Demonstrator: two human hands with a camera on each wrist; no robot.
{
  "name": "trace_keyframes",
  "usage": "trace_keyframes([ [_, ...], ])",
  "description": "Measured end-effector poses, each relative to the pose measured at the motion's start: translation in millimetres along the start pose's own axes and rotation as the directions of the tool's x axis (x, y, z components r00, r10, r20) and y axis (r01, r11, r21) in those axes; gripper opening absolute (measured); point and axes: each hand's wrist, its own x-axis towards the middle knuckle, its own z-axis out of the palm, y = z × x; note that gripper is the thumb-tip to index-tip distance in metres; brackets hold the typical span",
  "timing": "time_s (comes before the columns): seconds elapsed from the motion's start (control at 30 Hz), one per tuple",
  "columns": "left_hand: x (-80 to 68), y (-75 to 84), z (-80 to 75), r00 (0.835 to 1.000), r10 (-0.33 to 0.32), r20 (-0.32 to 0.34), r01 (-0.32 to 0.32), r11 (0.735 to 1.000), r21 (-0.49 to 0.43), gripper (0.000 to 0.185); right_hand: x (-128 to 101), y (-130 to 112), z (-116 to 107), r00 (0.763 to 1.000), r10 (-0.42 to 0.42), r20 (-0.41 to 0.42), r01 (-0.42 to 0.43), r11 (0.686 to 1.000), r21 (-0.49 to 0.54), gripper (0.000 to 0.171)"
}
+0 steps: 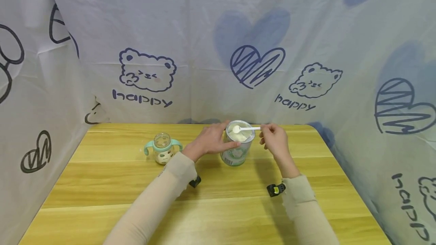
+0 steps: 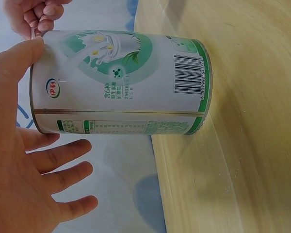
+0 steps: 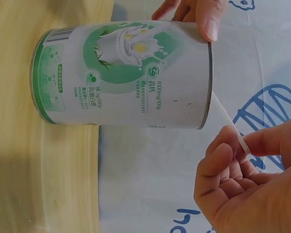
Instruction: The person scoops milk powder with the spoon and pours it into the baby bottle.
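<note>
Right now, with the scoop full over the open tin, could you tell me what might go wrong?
1. The spoon is heaped with powder and the right hand pinches only the end of its thin handle, so a wobble could spill powder onto the table.
2. The left hand steadies the tin at its rim only; a knock might tip it.
3. The bottle stands off to the left with a narrow mouth, so powder could be lost on the way.

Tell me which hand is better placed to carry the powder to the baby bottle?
The right hand, probably. It already pinches the scoop of powder over the open milk powder can. The left hand is steadying the can, beside the baby bottle.
</note>
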Motion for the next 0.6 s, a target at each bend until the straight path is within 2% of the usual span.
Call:
trace_keyframes([
  [0.3,1.0,-0.7,0.9,1.0,0.008,-0.001,-0.008,1.0,0.009,0.091,2.2,0.9,-3.0,0.999,0.043,-0.008,-0.042,0.993,0.113,0.026],
  [0.6,1.2,-0.5,0.4,1.0,0.013,-0.01,-0.013,0.999,0.041,0.092,2.6,2.8,-5.9,0.999,0.046,-0.013,-0.043,0.988,0.152,0.023],
])
